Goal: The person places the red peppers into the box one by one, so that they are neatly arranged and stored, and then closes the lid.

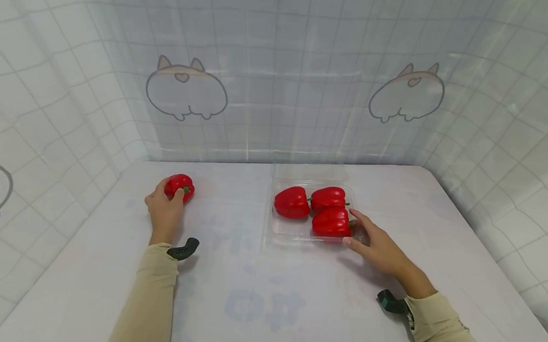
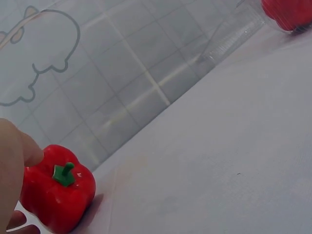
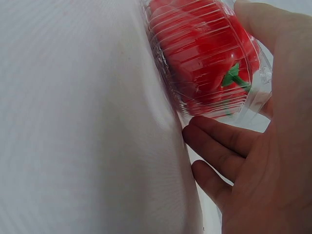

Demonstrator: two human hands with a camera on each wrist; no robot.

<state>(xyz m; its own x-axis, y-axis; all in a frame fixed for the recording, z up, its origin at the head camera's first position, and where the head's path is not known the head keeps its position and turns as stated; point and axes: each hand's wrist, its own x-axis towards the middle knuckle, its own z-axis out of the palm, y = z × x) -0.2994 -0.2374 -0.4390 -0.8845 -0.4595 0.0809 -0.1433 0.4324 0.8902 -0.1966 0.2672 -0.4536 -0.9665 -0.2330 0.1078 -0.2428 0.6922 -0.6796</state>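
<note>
My left hand [image 1: 165,211] grips a red bell pepper [image 1: 179,183] at the far left of the table, its thumb near the green stem. The left wrist view shows this pepper [image 2: 61,195] stem-side up, touching the tabletop. A clear plastic container [image 1: 294,230] lies with its lid folded back. Inside it are three red bell peppers, one on the left [image 1: 292,202], one behind [image 1: 328,198] and one in front [image 1: 331,222]. My right hand [image 1: 382,251] is spread at the container's right end, thumb by the front corner, fingers loosely extended.
White tiled-pattern curtains [image 1: 298,89] with cartoon animal outlines enclose the back and sides. The pale tabletop [image 1: 230,273] stretches between and in front of the hands. A dark curved piece sits at each sleeve cuff.
</note>
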